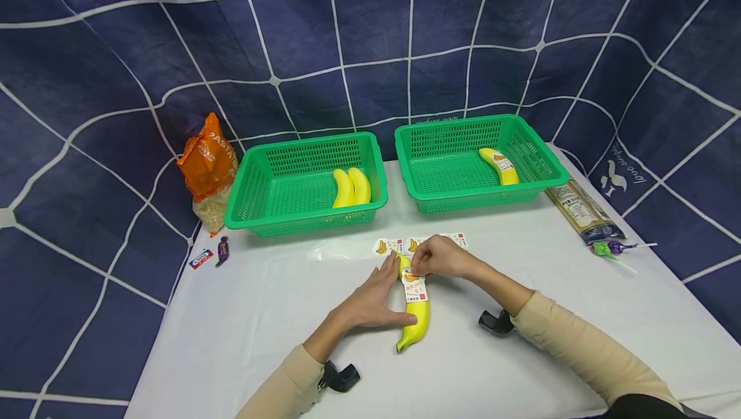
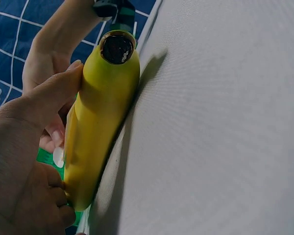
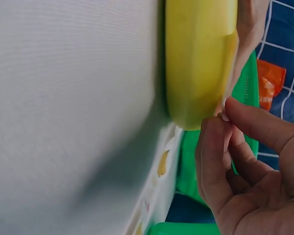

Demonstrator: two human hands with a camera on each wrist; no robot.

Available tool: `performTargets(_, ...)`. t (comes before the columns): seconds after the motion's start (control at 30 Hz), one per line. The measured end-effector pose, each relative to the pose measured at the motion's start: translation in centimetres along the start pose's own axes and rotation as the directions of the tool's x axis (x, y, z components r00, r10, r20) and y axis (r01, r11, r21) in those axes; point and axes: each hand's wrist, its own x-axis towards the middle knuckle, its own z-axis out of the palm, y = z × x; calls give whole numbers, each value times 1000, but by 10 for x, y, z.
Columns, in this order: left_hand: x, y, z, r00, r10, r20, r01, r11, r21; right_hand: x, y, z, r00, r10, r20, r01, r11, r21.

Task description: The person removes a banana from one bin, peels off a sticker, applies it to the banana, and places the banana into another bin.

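Observation:
A yellow banana (image 1: 418, 322) lies lengthwise on the white table, its dark-tipped end toward me. My left hand (image 1: 370, 297) holds it from the left, thumb near the close end and fingers by the far end. In the left wrist view the thumb presses the banana (image 2: 105, 103) beside that dark tip. A white sticker (image 1: 414, 287) with a banana picture and red print lies along its top. Between thumb and fingertips, my right hand (image 1: 442, 257) pinches the sticker's far edge. The right wrist view shows this pinch by the banana's rounded end (image 3: 193, 112).
Beyond the hands lies a strip of similar stickers (image 1: 389, 246). The left green basket (image 1: 307, 223) holds two bananas (image 1: 352, 187); the right green basket (image 1: 486, 197) holds one labelled banana (image 1: 501, 167). An orange bag (image 1: 210, 161) and candies (image 1: 222, 250) lie left, a packet (image 1: 585, 210) and lollipops (image 1: 606, 249) right.

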Motion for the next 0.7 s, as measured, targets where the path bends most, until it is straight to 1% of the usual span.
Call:
performTargets(0.2, -1, 0, -1, 1000, 6, -2, -6, 1000, -1, 4, 6, 2, 999, 25, -42, -25, 1000, -11)
performTargets(0.37, 0, 0, 0, 1000, 6, -3, -6, 1000, 8, 0, 6, 3, 991, 56, -120, -64, 996, -65)
performTargets(0.43, 1, -1, 0, 1000, 2, -2, -2, 1000, 10, -2, 4, 3, 990, 59, -132, -68, 996, -63)
performTargets(0.5, 1, -1, 0, 1000, -4, 0, 4, 1000, 10, -4, 2, 4, 992, 62, -107, -66, 997, -36)
performTargets(0.6, 1, -1, 0, 1000, -11, 0, 11, 1000, 8, -6, 0, 6, 997, 72, -19, -72, 997, 32)
performTargets(0.7, 1, 0, 0, 1000, -11, -3, 11, 1000, 7, -7, 1, 7, 996, 76, 46, -78, 995, 54)
